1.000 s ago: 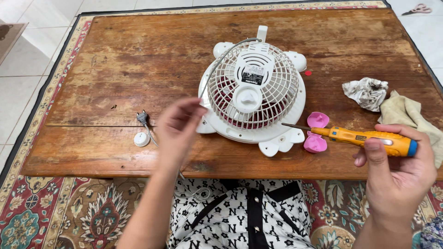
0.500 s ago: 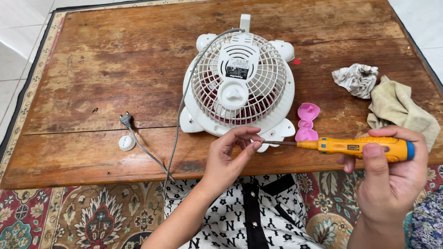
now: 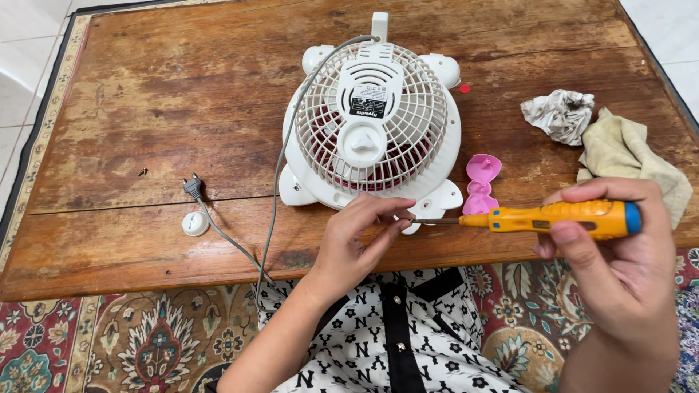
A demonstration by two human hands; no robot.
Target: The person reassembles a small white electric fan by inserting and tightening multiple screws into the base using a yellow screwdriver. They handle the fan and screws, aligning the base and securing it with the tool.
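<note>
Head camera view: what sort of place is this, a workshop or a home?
Most likely a home room, with the person sitting on the floor. A low worn wooden table stands on a patterned carpet over white floor tiles, and a small white fan lies on it.

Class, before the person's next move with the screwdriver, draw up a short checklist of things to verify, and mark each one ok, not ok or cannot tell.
1. Right hand grips the screwdriver handle: ok.
2. Left hand fingertips at the screwdriver tip: ok.
3. Screw or bit on the tip: cannot tell, fingers hide it.
4. Fan lies flat, grille up, on the table: ok.
5. Plug lies loose on the table, not in a socket: ok.
6. Cord hangs over the near table edge beside the left arm: not ok, could snag.
</note>
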